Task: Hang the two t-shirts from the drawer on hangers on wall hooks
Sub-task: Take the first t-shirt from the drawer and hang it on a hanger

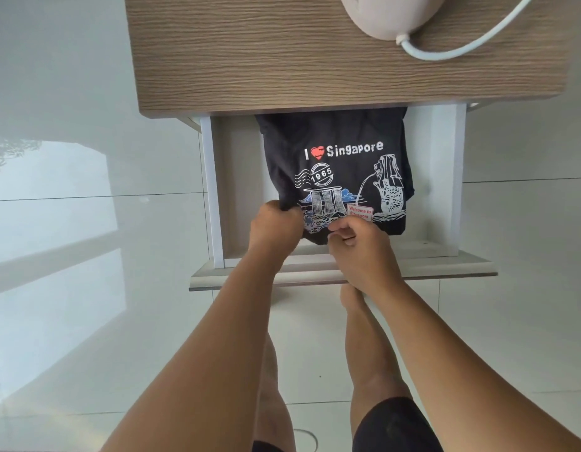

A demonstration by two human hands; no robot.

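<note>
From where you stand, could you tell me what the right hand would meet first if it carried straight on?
Probably the folded black t-shirt: the right hand points at its near edge in the open drawer.

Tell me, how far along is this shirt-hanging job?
Just starting. Done: the drawer is pulled open. In hand: the left hand grips the near left edge of the folded black t-shirt in the drawer, and the right hand reaches its front edge. Left: lifting the shirts out and hanging them; no hangers or hooks are visible.

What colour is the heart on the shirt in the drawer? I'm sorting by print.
Red, on a black t-shirt with white lettering; the head view shows the heart clearly.
</note>
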